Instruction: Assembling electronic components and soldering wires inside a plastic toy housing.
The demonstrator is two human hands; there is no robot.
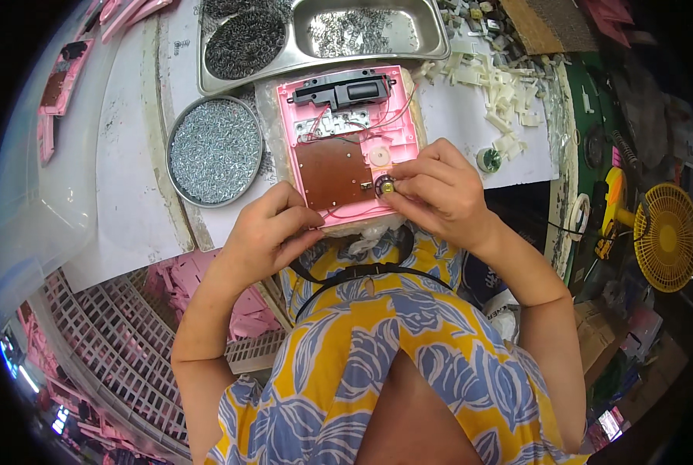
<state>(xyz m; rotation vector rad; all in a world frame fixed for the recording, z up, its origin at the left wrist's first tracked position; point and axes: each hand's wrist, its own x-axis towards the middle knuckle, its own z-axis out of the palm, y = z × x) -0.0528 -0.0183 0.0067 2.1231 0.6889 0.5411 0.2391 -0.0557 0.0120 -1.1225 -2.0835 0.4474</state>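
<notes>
A pink plastic housing (pixel 418 128) lies at the table's near edge, its inside facing up. Within it sit a black plastic module (pixel 354 91), a silvery metal plate (pixel 309 126), a brown circuit board (pixel 332 169), thin red wires and a pale round disc (pixel 380 156). My left hand (pixel 267 232) grips the housing's near left corner, fingers bent over the rim. The fingertips of my right hand (pixel 443 190) pinch a small round dark part with a brass-coloured centre (pixel 386 185), at the board's right side. My fingers partly cover that round part.
A round metal dish of screws (pixel 215 151) stands left of the housing. Behind is a steel tray (pixel 432 48) with springs and small metal pieces. White plastic parts (pixel 482 77) and a green-and-white round piece (pixel 487 160) lie right. A yellow fan (pixel 666 236) stands far right; a grey plastic basket (pixel 110 333) lower left.
</notes>
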